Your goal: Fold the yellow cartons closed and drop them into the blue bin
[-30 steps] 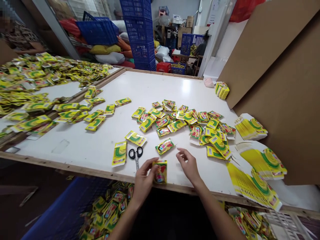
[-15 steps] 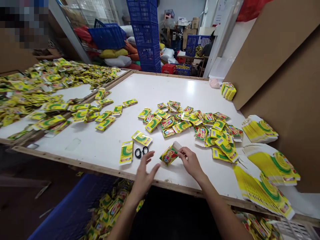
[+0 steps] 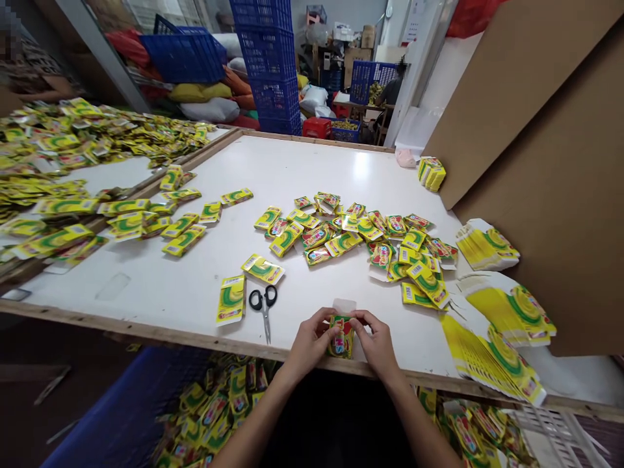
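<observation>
Close to the table's front edge, a small yellow, green and red printed carton [image 3: 342, 344] stands between my hands, its white end flap raised at the top. My left hand [image 3: 314, 337] pinches its left side, thumb on the printed face. At the upper right side, my right hand [image 3: 374, 338] grips the same carton with thumb and fingers. To the left lie black-handled scissors [image 3: 264, 309], blades toward me. Beside them are a yellow carton [image 3: 231, 299] and another yellow carton [image 3: 263, 268]. Behind my hands spreads a loose heap of cartons [image 3: 344, 244].
Flat carton blanks [image 3: 507, 309] lie fanned at the right, beside leaning cardboard [image 3: 550, 162]. A wooden rim [image 3: 146, 335] edges the white table [image 3: 273, 169]. Below sits a blue crate [image 3: 112, 409] near many cartons. Another person's arm [image 3: 53, 88] shows at the far left.
My left hand has moved right and closed on the carton, which my right hand has brought nearer and turned upright. The scissors, partly covered before, now show fully.
</observation>
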Available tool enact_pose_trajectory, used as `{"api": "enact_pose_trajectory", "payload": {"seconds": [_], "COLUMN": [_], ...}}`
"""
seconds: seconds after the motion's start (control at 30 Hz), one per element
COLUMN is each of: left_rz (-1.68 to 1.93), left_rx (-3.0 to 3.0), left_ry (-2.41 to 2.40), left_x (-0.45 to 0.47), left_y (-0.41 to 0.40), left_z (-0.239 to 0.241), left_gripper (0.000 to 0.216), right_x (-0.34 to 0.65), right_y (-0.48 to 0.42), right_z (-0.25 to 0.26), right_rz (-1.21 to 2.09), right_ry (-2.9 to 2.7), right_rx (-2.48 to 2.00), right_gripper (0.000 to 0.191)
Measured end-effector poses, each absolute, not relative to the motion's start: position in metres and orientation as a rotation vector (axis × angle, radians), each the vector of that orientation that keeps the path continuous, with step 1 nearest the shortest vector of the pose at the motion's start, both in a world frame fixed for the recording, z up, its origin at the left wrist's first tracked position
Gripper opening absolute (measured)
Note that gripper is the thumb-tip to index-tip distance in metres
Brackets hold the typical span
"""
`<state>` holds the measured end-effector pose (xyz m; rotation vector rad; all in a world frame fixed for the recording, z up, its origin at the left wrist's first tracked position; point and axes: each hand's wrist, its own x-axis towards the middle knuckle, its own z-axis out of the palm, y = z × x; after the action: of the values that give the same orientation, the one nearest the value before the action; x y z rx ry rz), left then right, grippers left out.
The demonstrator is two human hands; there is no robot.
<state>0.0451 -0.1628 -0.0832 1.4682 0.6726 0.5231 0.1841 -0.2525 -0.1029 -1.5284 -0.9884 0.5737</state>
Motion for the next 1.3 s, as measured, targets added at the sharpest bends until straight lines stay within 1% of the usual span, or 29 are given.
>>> {"api": "enact_pose_trajectory", "payload": {"seconds": [0.1,0.2,0.37,0.57,0.77,1.0,1.13,1.3], "left_rz": [0.643,0.725,0.706,0.735,0.740,0.716,0.693,0.655], "left_rx": [1.516,1.488,1.643,1.599,1.495,1.437,1.422,1.572], "left_ry": [0.666,0.623,0.629,0.732,0.799,0.826,0.816,0.709], "left_x": [0.050,0.053,0.049,0.053,0.061,0.066,0.063,0.053], "left_y": [-0.160,-0.158,-0.159,-0.163,-0.161,-0.156,-0.155,-0.156], "left_z": [-0.082,-0.080,-0.075,-0.076,-0.075,-0.075,-0.077,-0.076], "left_gripper": [0.019,0.028,0.019,0.019,0.017,0.019,0.020,0.019], "right_x": [0.185,0.183,0.179,0.177,0.182,0.187,0.186,0.179], "right_y": [-0.247,-0.245,-0.249,-0.249,-0.244,-0.239,-0.241,-0.252], "right_z": [-0.099,-0.098,-0.097,-0.094,-0.089,-0.085,-0.086,-0.092], "right_rz": [0.525,0.512,0.464,0.421,0.479,0.567,0.556,0.481], "right_ry": [-0.994,-0.923,-1.084,-1.071,-1.027,-0.992,-0.986,-1.056], "right_rx": [-1.517,-1.496,-1.455,-1.493,-1.560,-1.605,-1.596,-1.496], "right_gripper": [0.018,0.020,0.015,0.016,0.015,0.020,0.020,0.017]}}
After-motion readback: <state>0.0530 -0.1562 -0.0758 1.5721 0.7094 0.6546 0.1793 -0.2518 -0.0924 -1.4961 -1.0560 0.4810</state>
